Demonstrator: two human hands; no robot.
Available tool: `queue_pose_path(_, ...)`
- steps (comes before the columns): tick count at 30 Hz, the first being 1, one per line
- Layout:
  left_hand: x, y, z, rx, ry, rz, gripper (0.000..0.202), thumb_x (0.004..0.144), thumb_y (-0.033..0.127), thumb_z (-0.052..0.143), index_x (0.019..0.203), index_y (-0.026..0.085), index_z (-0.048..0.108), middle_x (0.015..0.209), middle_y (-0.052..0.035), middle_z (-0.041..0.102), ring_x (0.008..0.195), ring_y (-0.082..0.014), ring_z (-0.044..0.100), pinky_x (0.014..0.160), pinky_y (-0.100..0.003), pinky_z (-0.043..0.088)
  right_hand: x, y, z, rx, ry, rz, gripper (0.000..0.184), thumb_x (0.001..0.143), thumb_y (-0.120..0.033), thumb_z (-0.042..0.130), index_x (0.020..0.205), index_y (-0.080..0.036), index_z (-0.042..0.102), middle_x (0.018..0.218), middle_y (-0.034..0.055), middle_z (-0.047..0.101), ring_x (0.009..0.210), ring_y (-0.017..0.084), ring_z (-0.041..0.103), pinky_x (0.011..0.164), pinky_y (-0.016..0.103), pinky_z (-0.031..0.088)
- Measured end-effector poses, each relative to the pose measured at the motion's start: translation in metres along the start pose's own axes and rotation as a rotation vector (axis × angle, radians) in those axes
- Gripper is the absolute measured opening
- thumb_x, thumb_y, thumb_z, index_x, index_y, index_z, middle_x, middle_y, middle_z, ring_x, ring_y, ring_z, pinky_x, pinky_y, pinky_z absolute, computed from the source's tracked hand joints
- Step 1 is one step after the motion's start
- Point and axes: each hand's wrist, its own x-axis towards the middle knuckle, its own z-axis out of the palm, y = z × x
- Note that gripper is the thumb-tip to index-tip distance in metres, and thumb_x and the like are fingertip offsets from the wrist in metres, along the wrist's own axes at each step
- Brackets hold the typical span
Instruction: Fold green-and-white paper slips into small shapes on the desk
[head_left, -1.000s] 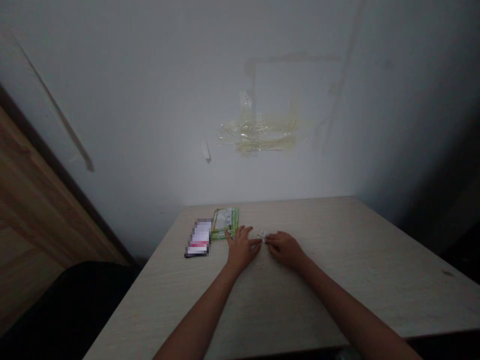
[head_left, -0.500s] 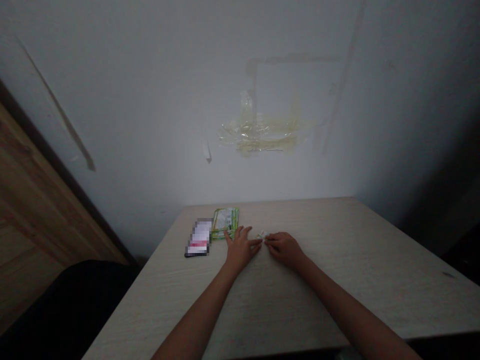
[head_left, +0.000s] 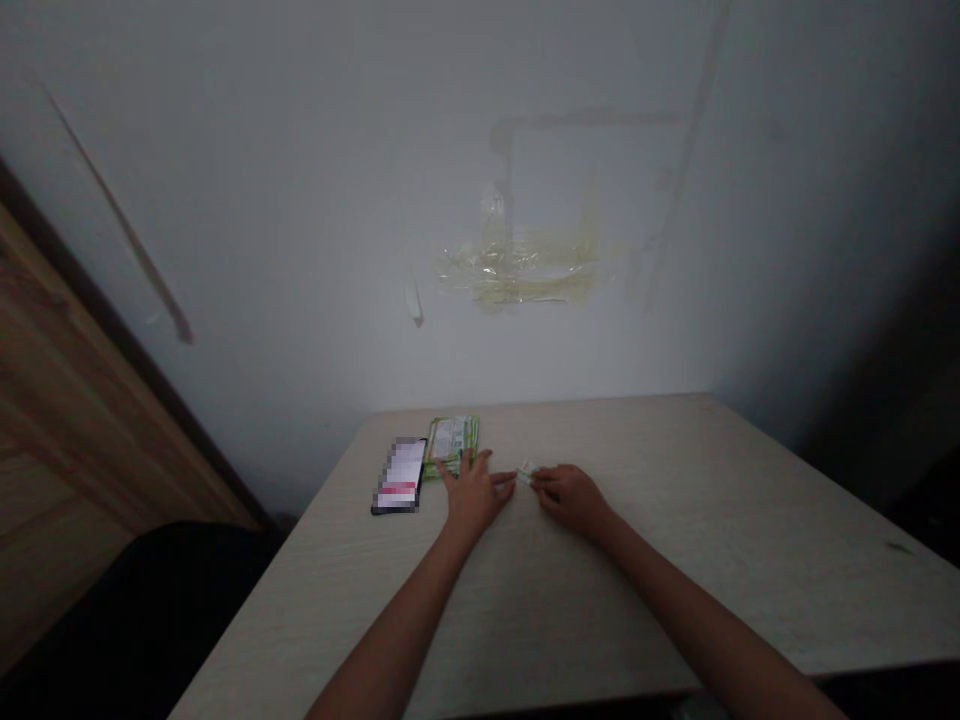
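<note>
My right hand (head_left: 571, 497) pinches the near right end of a small white-and-green piece (head_left: 527, 467), possibly paper or wrapper, just above or on the table. My left hand (head_left: 474, 494) lies to the left with its fingers spread. One of its fingertips points at the piece's left end; whether it touches cannot be made out. Beyond the left hand's fingers, a stack of green-and-white packets (head_left: 453, 438) lies on the table, partly covered by those fingers.
A phone (head_left: 399, 476) with a blurred-out screen lies left of the packets. All of this rests on a pale wooden table (head_left: 675, 470) that meets a wall (head_left: 300, 250) with old tape on it. A dark object (head_left: 142, 610) stands beside the table's left edge.
My left hand has shifted slightly left, away from the small piece, and more of the piece shows. The right hand keeps its pinch in almost the same place.
</note>
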Motion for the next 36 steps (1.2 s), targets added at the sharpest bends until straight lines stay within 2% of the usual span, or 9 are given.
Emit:
queue_pose_path(10, -0.001, 0.002, 0.000, -0.001, -0.011, -0.015, 0.027, 0.087, 0.055, 0.049, 0.107, 0.051, 0.067, 0.140, 0.0000, 0.049, 0.135, -0.0346, 0.030, 0.103, -0.075, -0.008, 0.000, 0.000, -0.001, 0.011, -0.030, 0.024, 0.031, 0.085, -0.023, 0.053, 0.111, -0.029, 0.070, 0.119, 0.0016, 0.068, 0.101, 0.019, 0.065, 0.096, 0.037, 0.044)
queue_pose_path(22, 0.000, 0.004, 0.001, -0.023, 0.041, 0.037, 0.024, 0.088, 0.048, 0.053, 0.106, 0.046, 0.069, 0.127, -0.0034, 0.055, 0.131, -0.0317, 0.034, 0.105, -0.075, -0.006, 0.002, -0.002, -0.004, 0.044, -0.022, 0.041, 0.031, 0.086, -0.023, 0.053, 0.110, -0.029, 0.070, 0.118, 0.0014, 0.069, 0.101, 0.019, 0.065, 0.095, 0.036, 0.046)
queue_pose_path(31, -0.001, 0.000, 0.006, -0.036, 0.023, 0.072, 0.028, 0.087, 0.051, 0.052, 0.112, 0.047, 0.066, 0.142, -0.0001, 0.046, 0.134, -0.0325, 0.033, 0.106, -0.074, -0.006, 0.002, -0.001, -0.004, 0.107, -0.016, 0.021, 0.032, 0.085, -0.019, 0.052, 0.109, -0.029, 0.071, 0.117, 0.0008, 0.070, 0.097, 0.019, 0.066, 0.092, 0.035, 0.047)
queue_pose_path(36, 0.001, 0.000, 0.011, -0.044, 0.026, 0.054, 0.027, 0.088, 0.050, 0.052, 0.112, 0.047, 0.065, 0.141, -0.0026, 0.046, 0.134, -0.0315, 0.033, 0.105, -0.075, -0.001, 0.001, -0.001, -0.005, 0.112, -0.010, 0.026, 0.031, 0.086, -0.020, 0.053, 0.109, -0.029, 0.071, 0.119, 0.0012, 0.068, 0.100, 0.019, 0.065, 0.095, 0.037, 0.046)
